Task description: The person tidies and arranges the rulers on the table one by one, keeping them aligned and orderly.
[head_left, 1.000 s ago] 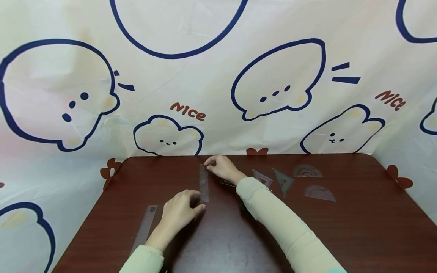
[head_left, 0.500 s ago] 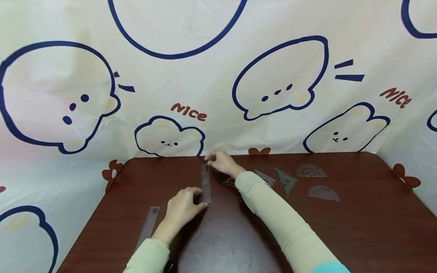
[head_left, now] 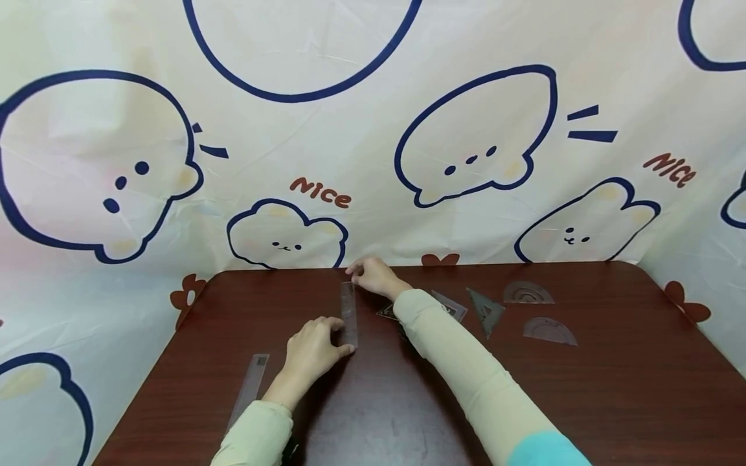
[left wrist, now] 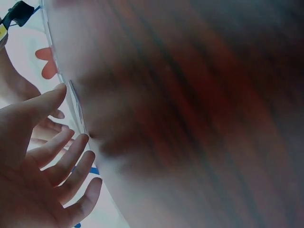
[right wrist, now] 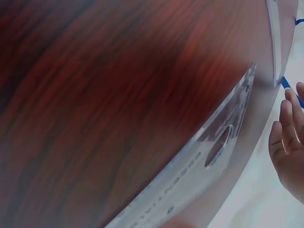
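Note:
A clear ruler (head_left: 349, 317) lies lengthwise on the table, pointing away from me. At its near end is my left hand (head_left: 311, 349), fingers loosely bent and thumb apart, with fingertips beside or touching the ruler. The left wrist view shows this hand (left wrist: 47, 166) spread and relaxed, the thin ruler edge (left wrist: 76, 102) past its thumb. My right hand (head_left: 377, 277) is by the ruler's far end; contact there is unclear. In the right wrist view, the right hand (right wrist: 289, 142) has loose fingers near the ruler's end (right wrist: 275, 52).
Another clear ruler (head_left: 249, 388) lies to the left of my left forearm. A clear set square (right wrist: 190, 183) lies under my right forearm, another set square (head_left: 451, 305) beyond it. Further right are a greenish set square (head_left: 486, 312) and two protractors (head_left: 528, 293). A patterned cloth (head_left: 373, 142) hangs behind the table.
My right hand has lifted slightly and shifted a little at the ruler's far end. My left hand has moved slightly right and away from me. The ruler stays nearly in place.

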{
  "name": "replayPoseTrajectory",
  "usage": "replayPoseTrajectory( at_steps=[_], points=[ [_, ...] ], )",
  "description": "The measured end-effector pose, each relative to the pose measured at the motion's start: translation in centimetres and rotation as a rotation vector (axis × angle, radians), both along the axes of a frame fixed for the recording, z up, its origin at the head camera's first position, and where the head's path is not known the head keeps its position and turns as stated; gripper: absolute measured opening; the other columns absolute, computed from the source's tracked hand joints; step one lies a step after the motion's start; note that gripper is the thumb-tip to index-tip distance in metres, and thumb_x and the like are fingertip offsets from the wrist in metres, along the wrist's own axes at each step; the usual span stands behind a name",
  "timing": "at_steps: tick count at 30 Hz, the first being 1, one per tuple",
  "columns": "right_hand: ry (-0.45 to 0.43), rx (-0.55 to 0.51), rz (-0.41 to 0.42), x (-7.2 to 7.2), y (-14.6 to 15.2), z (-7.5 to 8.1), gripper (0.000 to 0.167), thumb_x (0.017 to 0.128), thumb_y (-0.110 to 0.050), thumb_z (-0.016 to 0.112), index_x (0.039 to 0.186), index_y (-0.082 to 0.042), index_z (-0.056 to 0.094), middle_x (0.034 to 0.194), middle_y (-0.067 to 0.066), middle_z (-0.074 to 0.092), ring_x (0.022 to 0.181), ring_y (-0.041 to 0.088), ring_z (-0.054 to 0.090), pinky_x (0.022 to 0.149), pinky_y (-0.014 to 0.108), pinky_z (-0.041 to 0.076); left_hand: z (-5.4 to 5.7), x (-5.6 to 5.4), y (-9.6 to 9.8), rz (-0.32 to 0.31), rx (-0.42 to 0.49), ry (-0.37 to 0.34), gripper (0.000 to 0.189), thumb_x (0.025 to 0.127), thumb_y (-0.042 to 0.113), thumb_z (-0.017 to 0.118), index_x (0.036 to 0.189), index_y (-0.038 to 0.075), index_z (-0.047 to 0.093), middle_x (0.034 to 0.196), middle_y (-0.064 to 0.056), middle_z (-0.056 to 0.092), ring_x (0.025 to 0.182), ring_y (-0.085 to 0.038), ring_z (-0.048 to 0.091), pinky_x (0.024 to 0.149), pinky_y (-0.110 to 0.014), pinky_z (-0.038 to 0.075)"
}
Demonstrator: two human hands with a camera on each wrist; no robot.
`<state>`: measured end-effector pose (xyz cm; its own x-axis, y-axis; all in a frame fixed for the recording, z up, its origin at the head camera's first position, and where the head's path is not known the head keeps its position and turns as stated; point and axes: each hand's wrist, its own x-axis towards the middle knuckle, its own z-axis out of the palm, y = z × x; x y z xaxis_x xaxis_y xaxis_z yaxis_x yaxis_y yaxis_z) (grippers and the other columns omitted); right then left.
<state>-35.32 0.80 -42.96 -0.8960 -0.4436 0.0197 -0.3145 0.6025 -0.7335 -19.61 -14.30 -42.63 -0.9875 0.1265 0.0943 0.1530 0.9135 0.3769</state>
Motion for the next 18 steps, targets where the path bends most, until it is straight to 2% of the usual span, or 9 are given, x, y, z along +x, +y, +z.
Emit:
replayPoseTrajectory(
  at_steps=[5,18],
  points=[
    [0.014,0.034,-0.008,0.1,-0.39,-0.15,0.022,0.097,-0.003,0.058,0.114,-0.003,0.072,0.096,0.005,0.069,0.084,0.018,0.061,0.072,0.027,0.046,-0.27,-0.34,0.09,0.012,0.007,-0.003,0.049,0.076,0.037,0.086,0.116,0.013,0.072,0.113,-0.007,0.067,0.109,-0.03,0.061,0.08,-0.056,0.05],
    [0.008,0.067,-0.069,0.2,-0.81,-0.8,0.02,0.097,-0.008,0.062,0.114,-0.009,0.072,0.102,0.004,0.068,0.086,0.017,0.062,0.075,0.031,0.049,-0.35,-0.94,0.19,0.012,-0.016,-0.069,0.066,0.074,0.042,0.087,0.126,0.007,0.067,0.115,-0.01,0.063,0.11,-0.03,0.057,0.08,-0.057,0.049]
  ],
)
